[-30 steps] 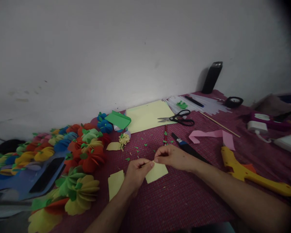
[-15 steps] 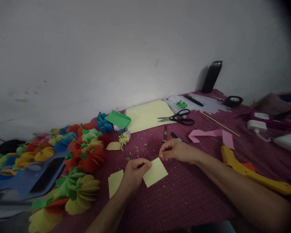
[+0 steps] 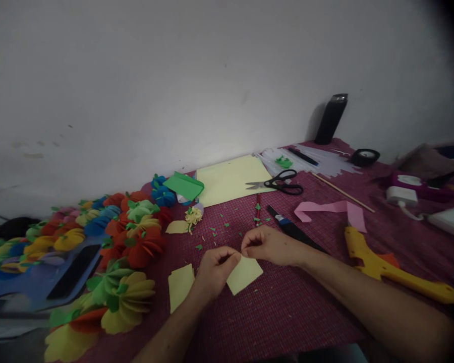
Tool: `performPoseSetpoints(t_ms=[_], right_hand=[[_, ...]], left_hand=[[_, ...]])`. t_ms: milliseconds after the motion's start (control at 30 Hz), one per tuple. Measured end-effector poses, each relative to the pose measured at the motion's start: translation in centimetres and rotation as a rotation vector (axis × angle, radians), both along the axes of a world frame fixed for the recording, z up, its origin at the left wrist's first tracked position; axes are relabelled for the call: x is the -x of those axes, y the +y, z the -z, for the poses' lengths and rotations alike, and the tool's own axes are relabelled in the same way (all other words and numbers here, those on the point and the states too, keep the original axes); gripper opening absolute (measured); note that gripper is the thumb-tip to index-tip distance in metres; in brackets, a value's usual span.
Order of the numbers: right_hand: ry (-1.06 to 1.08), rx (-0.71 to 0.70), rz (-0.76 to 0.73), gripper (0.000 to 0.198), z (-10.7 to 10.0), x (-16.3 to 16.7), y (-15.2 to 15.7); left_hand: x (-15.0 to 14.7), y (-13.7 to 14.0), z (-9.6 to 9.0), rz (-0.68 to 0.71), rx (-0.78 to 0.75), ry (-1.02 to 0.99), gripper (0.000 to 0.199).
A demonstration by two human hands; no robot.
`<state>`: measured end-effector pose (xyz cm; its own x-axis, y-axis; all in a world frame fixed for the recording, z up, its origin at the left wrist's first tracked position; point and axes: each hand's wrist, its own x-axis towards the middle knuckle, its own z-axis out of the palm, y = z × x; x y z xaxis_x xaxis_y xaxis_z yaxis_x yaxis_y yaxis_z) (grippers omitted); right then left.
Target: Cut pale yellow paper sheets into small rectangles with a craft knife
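Note:
Between my hands is a pale yellow square of paper [image 3: 245, 276], held just above the dark red checked cloth. My left hand [image 3: 216, 272] pinches its upper left edge between thumb and forefinger. At the top corner my right hand [image 3: 268, 245] has thumb and fingertips pressed together on the paper, close to the left thumb. More pale yellow paper pieces [image 3: 180, 286] lie beside my left wrist. A dark-handled cutter [image 3: 295, 228] lies beyond my right forearm, and a red pencil [image 3: 258, 209] is just past the right hand. Small green paper scraps [image 3: 212, 229] are scattered ahead.
Colourful paper pumpkins [image 3: 136, 237] crowd the left side. Black scissors [image 3: 278, 182] rest on a large yellow sheet [image 3: 227, 179] at the back. A yellow glue gun [image 3: 397, 272], pink paper strip [image 3: 325, 207], wooden stick [image 3: 342, 192] and black bottle [image 3: 331, 119] are on the right.
My right hand has moved left and slightly down, bringing its fingertips against my left thumb at the paper's top corner. More of the cutter now shows.

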<state>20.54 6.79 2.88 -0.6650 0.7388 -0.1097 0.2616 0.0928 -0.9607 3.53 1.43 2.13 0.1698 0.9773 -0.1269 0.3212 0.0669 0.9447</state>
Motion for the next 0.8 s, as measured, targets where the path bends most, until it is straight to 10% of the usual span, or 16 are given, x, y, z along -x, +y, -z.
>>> performPoseSetpoints(t_ms=[467, 800], right_hand=[[0.096, 0.065, 0.181, 0.012, -1.9, -2.5, 2.0], [0.049, -0.042, 0.04, 0.013, -0.2, -0.4, 0.4]], left_hand=[[2.0, 0.6, -1.9, -0.24, -0.094, -0.087, 0.019], [0.2, 0.1, -0.7, -0.013, -0.107, 0.068, 0.027]])
